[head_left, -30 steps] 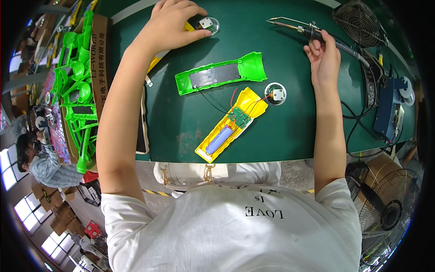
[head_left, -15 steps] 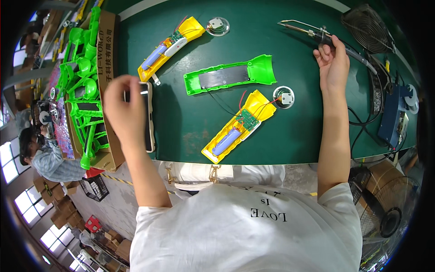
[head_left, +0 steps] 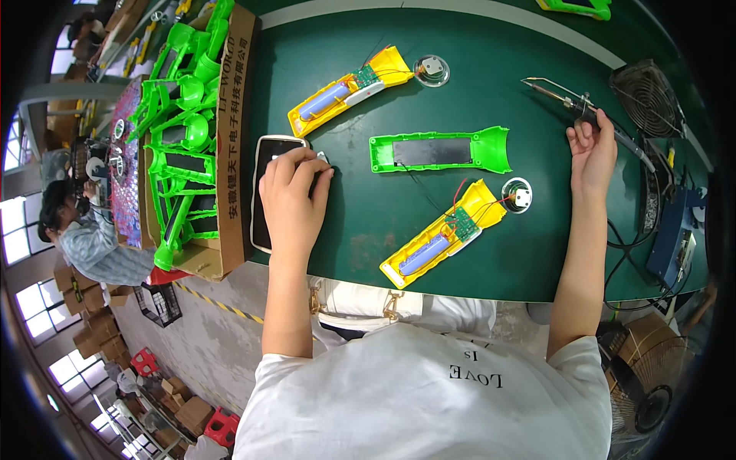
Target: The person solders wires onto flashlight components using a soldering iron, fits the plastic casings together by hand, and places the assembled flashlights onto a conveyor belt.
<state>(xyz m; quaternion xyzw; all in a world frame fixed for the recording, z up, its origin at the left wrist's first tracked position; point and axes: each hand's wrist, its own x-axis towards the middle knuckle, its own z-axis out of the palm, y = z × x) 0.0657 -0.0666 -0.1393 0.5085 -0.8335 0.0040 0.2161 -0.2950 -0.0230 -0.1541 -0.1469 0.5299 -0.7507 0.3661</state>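
My right hand [head_left: 594, 157] grips a soldering iron [head_left: 571, 102] by its dark handle, its tip pointing up and left. At the left, my left hand [head_left: 294, 195] lies over a phone [head_left: 261, 222] in a pale case. Its bent fingers close at a small silvery piece [head_left: 322, 157], which they partly hide. To its right lies a green housing half [head_left: 491, 149] with a black panel. Nearer me is a yellow housing half [head_left: 395, 272] with a blue battery, a green circuit board and a wired round lamp piece [head_left: 517, 195]. A similar yellow housing half [head_left: 307, 126] lies farther back.
A cardboard box [head_left: 234, 138] full of green housings stands at the left edge. On the right are a black fan [head_left: 648, 100], a blue soldering station [head_left: 667, 234] and loose cables [head_left: 617, 249]. Another person [head_left: 92, 238] sits off to the left.
My left hand has come down to the small silvery piece beside the phone. The view has shifted, so the table's things appear farther right. My right hand still grips the soldering iron.
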